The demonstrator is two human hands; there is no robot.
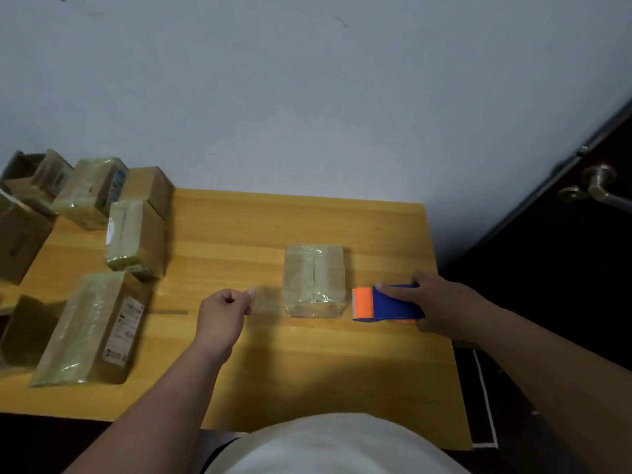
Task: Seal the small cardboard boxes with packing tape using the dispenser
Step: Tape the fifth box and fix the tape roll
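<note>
A small box (314, 280) sits near the middle of the wooden table (325, 371), already wrapped in shiny clear tape. The right hand (441, 304) holds the blue and orange tape dispenser (386, 303) just beside the box, fingers curled around its blue body. The left hand (222, 311) is on the other side of the box, not touching it, fingers curled in; I cannot tell if it pinches a bit of tape. 1 pile of taped boxes (92, 241) lies at the left end of the table. The box looks light and stiff, but the tape probably makes it slippery. I think it is best to take it by its 2 long sides.
</note>
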